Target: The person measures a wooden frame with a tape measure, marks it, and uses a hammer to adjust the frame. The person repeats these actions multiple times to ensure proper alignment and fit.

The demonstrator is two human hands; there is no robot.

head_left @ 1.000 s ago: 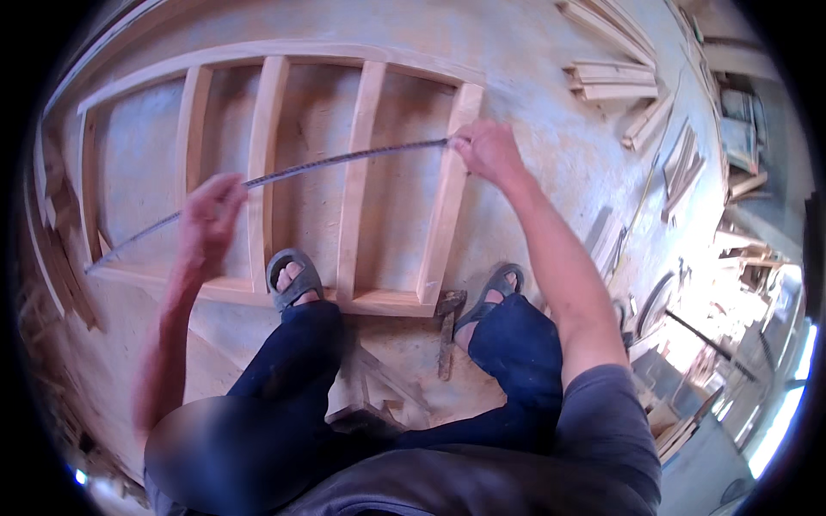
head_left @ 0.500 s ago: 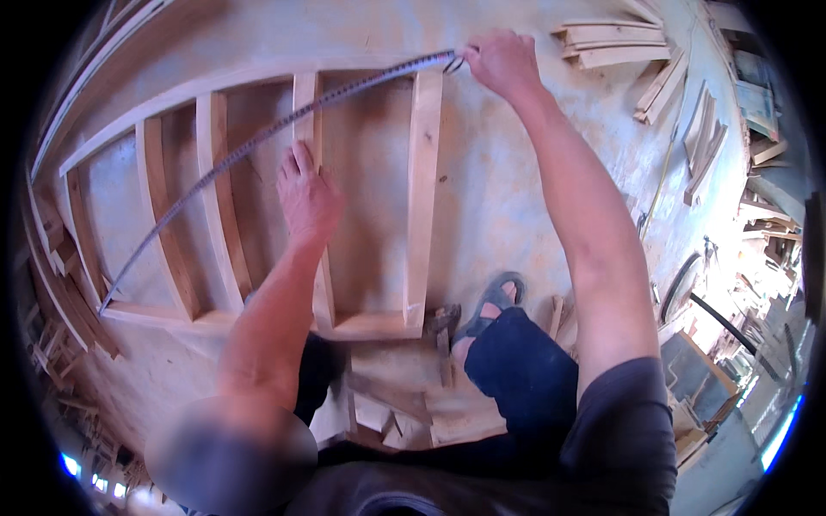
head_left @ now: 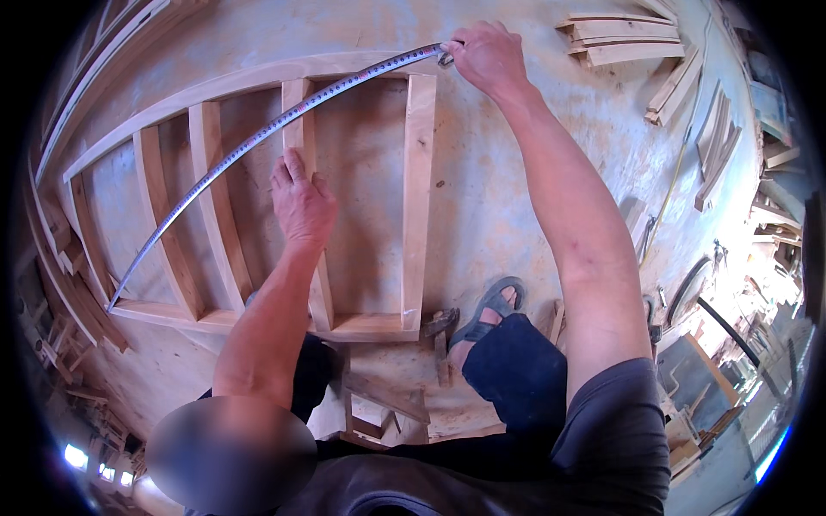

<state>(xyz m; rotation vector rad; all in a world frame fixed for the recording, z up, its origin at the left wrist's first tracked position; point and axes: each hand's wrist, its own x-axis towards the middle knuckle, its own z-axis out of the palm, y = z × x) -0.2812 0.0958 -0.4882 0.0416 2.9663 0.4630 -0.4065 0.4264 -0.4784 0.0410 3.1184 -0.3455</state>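
A ladder-like wooden frame with several crosspieces lies flat before me. My right hand is closed on a tape measure just beyond the frame's far right corner; its case is mostly hidden in my fingers. The metal blade stretches diagonally over the frame, bowing slightly, down to the near left corner, where its tip meets the wood. My left hand grips a wooden crosspiece around its middle, below the blade.
Long boards lie along the far left. Bundles of cut wood strips are on the floor at the far right, with more scraps beyond. My sandalled foot stands near the frame's right end, beside small wood pieces.
My right hand has shifted slightly left, and the tape blade with it. The blade's markings now look sharper. My left hand keeps its place on the crosspiece.
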